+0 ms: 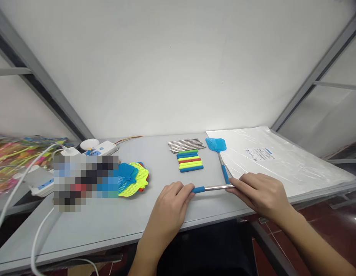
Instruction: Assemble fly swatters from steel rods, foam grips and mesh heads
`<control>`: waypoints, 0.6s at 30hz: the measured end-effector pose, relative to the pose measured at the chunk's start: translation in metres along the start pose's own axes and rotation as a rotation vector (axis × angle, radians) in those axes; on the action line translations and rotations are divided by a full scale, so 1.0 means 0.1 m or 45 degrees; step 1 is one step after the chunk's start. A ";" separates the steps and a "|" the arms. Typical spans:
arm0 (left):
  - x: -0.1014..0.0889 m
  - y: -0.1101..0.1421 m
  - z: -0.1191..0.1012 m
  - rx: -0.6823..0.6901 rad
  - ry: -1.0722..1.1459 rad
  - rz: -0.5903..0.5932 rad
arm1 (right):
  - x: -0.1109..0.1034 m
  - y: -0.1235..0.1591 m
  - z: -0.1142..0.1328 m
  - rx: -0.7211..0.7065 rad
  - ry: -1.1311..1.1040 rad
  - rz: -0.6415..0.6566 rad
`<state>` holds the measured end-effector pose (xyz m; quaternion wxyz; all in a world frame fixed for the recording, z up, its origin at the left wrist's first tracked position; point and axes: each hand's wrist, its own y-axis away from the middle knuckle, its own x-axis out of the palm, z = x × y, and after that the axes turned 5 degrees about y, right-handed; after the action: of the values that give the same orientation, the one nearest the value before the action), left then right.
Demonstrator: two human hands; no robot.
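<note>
My left hand [172,203] is closed around the blue handle grip [199,189], which sits on one end of a shiny metal rod [216,188]. The rod's other end is pinched in my right hand [260,193], so it lies level just over the table's front part. Behind my right fingers rests a blue fly swatter [216,144] with a metal shaft and blue grip. Farther back, several loose metal rods [185,145] lie side by side. In front of them is a row of blue, yellow, red and green handle grips [191,163].
On the left, blue, yellow and red swatter heads [139,180] are stacked beside a blurred patch. White power strips [104,148] and a white cable [37,237] lie beyond. A plastic-wrapped white sheet [295,168] covers the table's right side. A white wall [178,76] stands behind.
</note>
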<state>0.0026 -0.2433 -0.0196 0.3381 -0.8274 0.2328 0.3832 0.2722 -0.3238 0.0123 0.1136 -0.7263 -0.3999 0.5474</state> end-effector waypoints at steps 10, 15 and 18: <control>-0.21 0.13 -0.06 0.026 0.122 -0.047 | -0.17 -0.63 0.48 -0.192 -0.076 0.038; -0.36 0.18 0.06 -0.016 0.164 -0.100 | -0.11 -0.71 0.42 -0.141 -0.136 0.092; -0.40 0.22 0.14 -0.039 0.189 -0.142 | -0.03 -0.63 0.32 -0.116 -0.158 0.138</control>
<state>-0.0420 -0.2424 -0.0023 0.3280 -0.8703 0.2048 0.3050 0.2149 -0.2935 0.0405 0.0258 -0.7159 -0.3909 0.5779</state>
